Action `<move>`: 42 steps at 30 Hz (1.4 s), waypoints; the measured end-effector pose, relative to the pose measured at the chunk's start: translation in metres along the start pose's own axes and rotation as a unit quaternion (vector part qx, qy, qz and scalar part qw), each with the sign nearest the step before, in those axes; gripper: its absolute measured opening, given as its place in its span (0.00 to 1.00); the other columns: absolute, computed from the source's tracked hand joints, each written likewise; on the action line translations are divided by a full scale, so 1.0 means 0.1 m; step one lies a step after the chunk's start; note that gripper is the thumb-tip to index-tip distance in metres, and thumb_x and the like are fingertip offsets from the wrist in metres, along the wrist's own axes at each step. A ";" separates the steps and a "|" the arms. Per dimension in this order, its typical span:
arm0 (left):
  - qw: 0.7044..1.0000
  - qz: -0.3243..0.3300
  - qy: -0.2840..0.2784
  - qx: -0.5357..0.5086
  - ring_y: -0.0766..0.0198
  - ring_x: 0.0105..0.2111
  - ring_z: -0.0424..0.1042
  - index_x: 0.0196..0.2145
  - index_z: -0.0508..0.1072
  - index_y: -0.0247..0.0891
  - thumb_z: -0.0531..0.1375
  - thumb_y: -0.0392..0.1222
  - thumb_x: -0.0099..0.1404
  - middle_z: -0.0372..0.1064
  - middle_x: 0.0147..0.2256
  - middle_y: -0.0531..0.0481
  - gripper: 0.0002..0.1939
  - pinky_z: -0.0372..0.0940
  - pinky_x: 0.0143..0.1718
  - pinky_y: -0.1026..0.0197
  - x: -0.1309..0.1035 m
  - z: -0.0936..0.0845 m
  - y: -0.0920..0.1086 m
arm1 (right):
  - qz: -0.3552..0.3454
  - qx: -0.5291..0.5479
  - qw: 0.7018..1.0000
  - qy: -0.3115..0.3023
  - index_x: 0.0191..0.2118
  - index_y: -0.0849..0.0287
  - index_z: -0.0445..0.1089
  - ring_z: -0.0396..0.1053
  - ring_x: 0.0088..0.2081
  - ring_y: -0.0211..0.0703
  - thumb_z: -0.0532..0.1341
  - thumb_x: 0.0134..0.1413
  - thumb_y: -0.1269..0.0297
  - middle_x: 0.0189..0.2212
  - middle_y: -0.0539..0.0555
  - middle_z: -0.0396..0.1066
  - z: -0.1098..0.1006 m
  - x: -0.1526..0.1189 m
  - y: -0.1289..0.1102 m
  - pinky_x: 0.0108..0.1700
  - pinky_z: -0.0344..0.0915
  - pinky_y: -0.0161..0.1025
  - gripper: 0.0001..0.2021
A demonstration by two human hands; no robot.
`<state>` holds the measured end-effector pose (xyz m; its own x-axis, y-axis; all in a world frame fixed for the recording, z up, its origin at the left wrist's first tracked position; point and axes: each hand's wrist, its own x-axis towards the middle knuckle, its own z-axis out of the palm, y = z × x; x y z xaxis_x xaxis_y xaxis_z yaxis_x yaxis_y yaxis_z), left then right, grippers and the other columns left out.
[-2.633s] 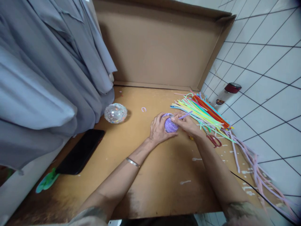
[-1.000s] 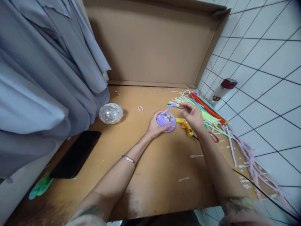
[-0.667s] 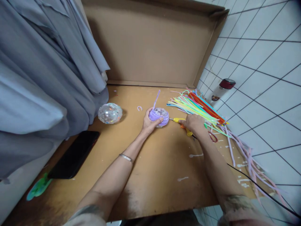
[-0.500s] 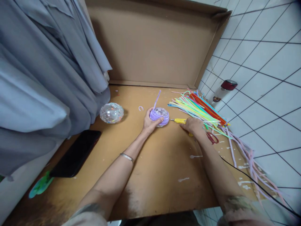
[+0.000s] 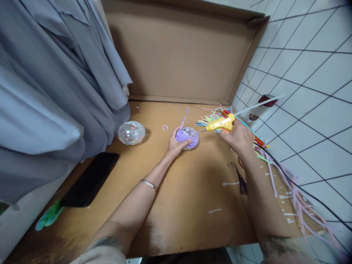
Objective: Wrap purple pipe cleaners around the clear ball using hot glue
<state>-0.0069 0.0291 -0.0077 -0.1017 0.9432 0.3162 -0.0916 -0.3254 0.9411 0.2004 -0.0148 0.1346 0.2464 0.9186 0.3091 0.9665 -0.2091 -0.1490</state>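
Note:
In the middle of the table, my left hand [image 5: 175, 143] grips a ball wrapped in purple pipe cleaner [image 5: 192, 141], thumb across its front. One loose purple end sticks up from the ball's left side, and its top looks greyish and unwrapped. My right hand [image 5: 240, 137] is closed round the handle of a yellow glue gun [image 5: 221, 124], raised above the table. The nozzle points left towards the ball, apart from it. A translucent glue stick [image 5: 261, 105] juts out of the gun's back. A small curled pale piece [image 5: 165, 127] lies left of the ball.
A clear ball [image 5: 131, 132] and a black phone [image 5: 90, 179] lie to the left, beside a grey curtain [image 5: 55, 91]. Coloured pipe cleaners [image 5: 207, 119] are heaped behind my right hand. A black cord [image 5: 302, 189] runs off right. Cardboard [image 5: 178, 51] stands at the back.
My right hand has lifted the yellow glue gun off the table, bringing its glue stick and cord up. A dark tasselled item beside the right forearm now shows. The left hand and ball stay put.

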 end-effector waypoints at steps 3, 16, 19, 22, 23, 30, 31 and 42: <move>0.999 -0.010 -0.047 -0.016 0.55 0.46 0.73 0.52 0.63 0.36 0.73 0.54 0.39 0.71 0.47 0.43 0.45 0.67 0.50 0.55 -0.04 0.04 0.02 | -0.025 0.011 1.000 0.013 0.45 0.63 0.69 0.71 0.39 0.58 0.57 0.49 0.51 0.36 0.64 0.74 -0.07 -0.05 -0.03 0.36 0.62 0.44 0.23; 0.989 0.010 -0.146 0.008 0.54 0.48 0.71 0.52 0.65 0.36 0.74 0.54 0.39 0.70 0.49 0.43 0.44 0.64 0.52 0.55 -0.09 0.09 0.12 | -0.057 -0.022 0.998 0.000 0.43 0.62 0.70 0.71 0.37 0.55 0.55 0.51 0.52 0.35 0.63 0.75 0.12 -0.07 -0.15 0.33 0.58 0.41 0.20; 0.989 0.026 -0.145 0.023 0.54 0.48 0.70 0.51 0.66 0.36 0.73 0.53 0.40 0.70 0.49 0.43 0.43 0.64 0.52 0.55 -0.09 0.10 0.11 | -0.064 -0.030 0.997 -0.003 0.42 0.62 0.70 0.71 0.36 0.54 0.55 0.52 0.52 0.35 0.63 0.75 0.13 -0.08 -0.15 0.32 0.57 0.40 0.20; 0.989 0.031 -0.145 0.024 0.53 0.49 0.70 0.52 0.67 0.36 0.73 0.52 0.40 0.69 0.49 0.43 0.42 0.64 0.53 0.55 -0.10 0.10 0.11 | -0.068 -0.034 0.997 -0.009 0.42 0.62 0.70 0.70 0.36 0.54 0.55 0.52 0.53 0.34 0.63 0.74 0.13 -0.08 -0.15 0.31 0.55 0.39 0.19; 0.989 0.032 -0.146 0.023 0.53 0.49 0.70 0.52 0.67 0.36 0.73 0.52 0.40 0.69 0.50 0.42 0.42 0.63 0.53 0.54 -0.10 0.10 0.10 | -0.071 -0.035 0.997 -0.009 0.42 0.62 0.70 0.70 0.36 0.54 0.55 0.52 0.53 0.34 0.63 0.74 0.13 -0.08 -0.15 0.30 0.55 0.39 0.19; 0.988 0.036 -0.148 0.027 0.51 0.51 0.69 0.52 0.67 0.36 0.73 0.51 0.41 0.68 0.51 0.41 0.41 0.63 0.55 0.52 -0.11 0.10 0.13 | -0.079 -0.038 0.996 -0.006 0.42 0.62 0.69 0.70 0.35 0.53 0.55 0.53 0.54 0.33 0.62 0.74 0.16 -0.08 -0.14 0.30 0.52 0.38 0.18; 0.988 0.036 -0.149 0.028 0.51 0.51 0.69 0.52 0.67 0.36 0.73 0.51 0.41 0.68 0.51 0.41 0.41 0.63 0.55 0.52 -0.11 0.10 0.13 | -0.079 -0.039 0.996 -0.007 0.42 0.62 0.70 0.70 0.35 0.53 0.55 0.53 0.54 0.33 0.62 0.74 0.16 -0.08 -0.14 0.30 0.52 0.38 0.18; 0.987 0.041 -0.152 0.028 0.50 0.53 0.68 0.52 0.67 0.36 0.73 0.51 0.41 0.67 0.52 0.41 0.42 0.61 0.57 0.51 -0.11 0.11 0.14 | -0.094 -0.049 0.994 -0.011 0.40 0.61 0.70 0.70 0.36 0.53 0.55 0.53 0.53 0.34 0.61 0.75 0.13 -0.08 -0.12 0.29 0.50 0.38 0.17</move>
<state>0.0038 0.0151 0.0031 0.1965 0.8931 0.4046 -0.0390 -0.4052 0.9134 0.1857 -0.0158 0.1216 0.0609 0.9512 0.3026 0.9979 -0.0647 0.0026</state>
